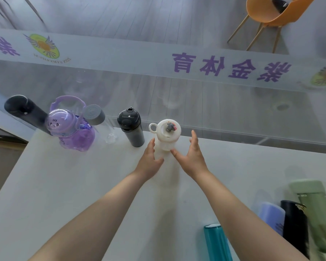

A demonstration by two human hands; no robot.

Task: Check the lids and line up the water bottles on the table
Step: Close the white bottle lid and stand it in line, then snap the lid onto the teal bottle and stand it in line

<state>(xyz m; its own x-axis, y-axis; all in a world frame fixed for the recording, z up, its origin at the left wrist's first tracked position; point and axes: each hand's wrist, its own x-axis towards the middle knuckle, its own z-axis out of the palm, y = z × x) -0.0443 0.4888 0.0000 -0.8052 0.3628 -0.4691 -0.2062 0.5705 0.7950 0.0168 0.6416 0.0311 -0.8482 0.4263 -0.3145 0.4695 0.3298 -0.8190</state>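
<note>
A white bottle point(167, 135) with a loop handle stands upright near the table's far edge. My left hand point(150, 157) and my right hand point(191, 156) flank its lower body with fingers spread; the left palm touches or nearly touches it, the right is slightly apart. In a row to its left stand a dark grey bottle point(131, 127), a clear bottle with a grey lid point(98, 119), a purple cat-faced bottle point(72, 127) and a tall black bottle point(24, 112).
At the near right of the white table point(64, 185) lie or stand a teal bottle point(215, 242), a lilac bottle point(271, 215), a black bottle point(294, 225) and a green bottle point(316, 208). A glass wall with purple lettering rises behind the table. An orange chair point(271, 12) stands beyond.
</note>
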